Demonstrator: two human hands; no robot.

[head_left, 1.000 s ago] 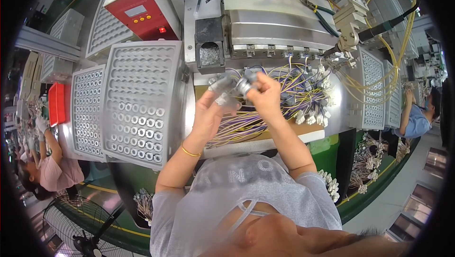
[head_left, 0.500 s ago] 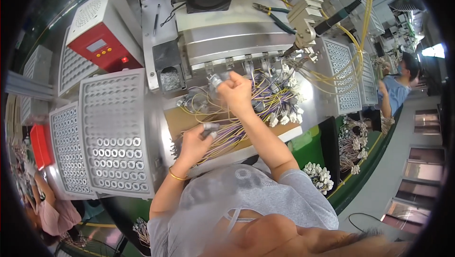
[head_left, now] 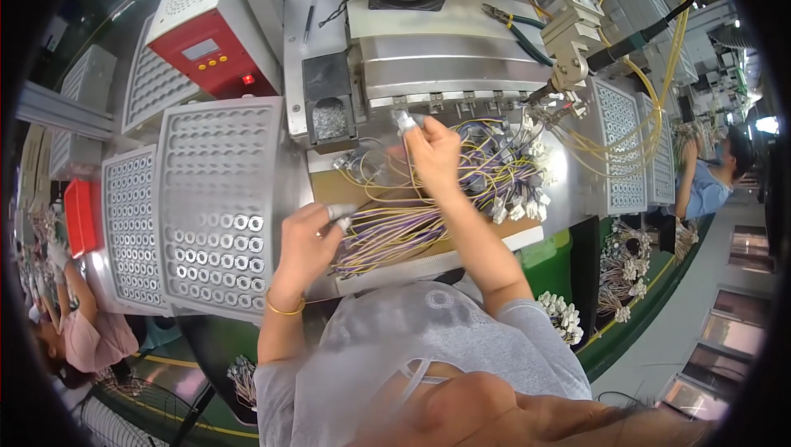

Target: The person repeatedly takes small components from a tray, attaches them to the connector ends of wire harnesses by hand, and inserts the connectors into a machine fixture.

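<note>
My right hand (head_left: 430, 149) reaches up to the front of a silver machine (head_left: 449, 64) and pinches a small white part on a wire (head_left: 404, 121) at one of its front ports. My left hand (head_left: 309, 245) rests lower on the bench, fingertips taped white, pinched on the near end of a bundle of purple and yellow wires (head_left: 395, 229). The wires fan out to the right and end in white connectors (head_left: 519, 191).
A grey perforated tray (head_left: 218, 200) with small rings lies left of my left hand, another tray (head_left: 128, 224) beside it. A red box with buttons (head_left: 214, 39) stands at back left. Pliers (head_left: 519, 23) lie on the machine. Other people work at far left and far right.
My hands have parted: the right one moved up to the machine's front, the left one dropped down onto the wire bundle. My view shifted, so the bench sits more to the right.
</note>
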